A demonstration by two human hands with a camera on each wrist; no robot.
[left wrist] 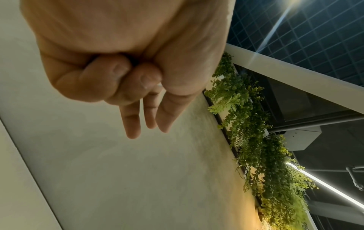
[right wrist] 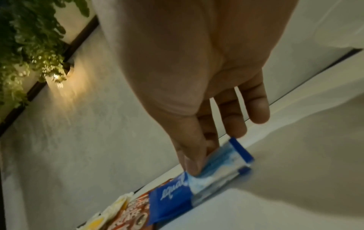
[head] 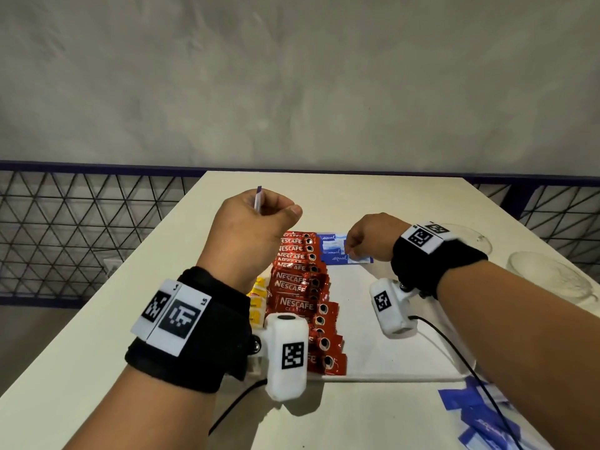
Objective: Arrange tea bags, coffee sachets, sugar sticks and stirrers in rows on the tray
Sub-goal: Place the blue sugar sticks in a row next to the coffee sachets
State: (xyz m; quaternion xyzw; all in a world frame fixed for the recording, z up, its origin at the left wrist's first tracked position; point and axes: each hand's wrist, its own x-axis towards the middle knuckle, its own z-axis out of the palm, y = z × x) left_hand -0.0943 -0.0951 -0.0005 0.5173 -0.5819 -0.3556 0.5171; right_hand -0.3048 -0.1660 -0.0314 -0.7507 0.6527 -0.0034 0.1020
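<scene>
A white desk (head: 130, 313) is set against a grey wall (head: 292, 76). A blue sachet (right wrist: 206, 175) is pinched by the right hand (head: 370, 237); another sachet (head: 258, 198) is gripped by the left hand (head: 250, 232).

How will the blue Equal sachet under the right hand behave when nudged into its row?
The blue Equal sachet, thin and flat, probably slides easily on the smooth white tray. It looks light, so the right hand pinching it may shift neighbouring sachets. Its glossy wrapper likely flexes rather than staying stiff.

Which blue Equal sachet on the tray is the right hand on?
The nearest one in the blue row, pinched by the right hand. The other sachets in that row lie farther back, untouched.
</scene>
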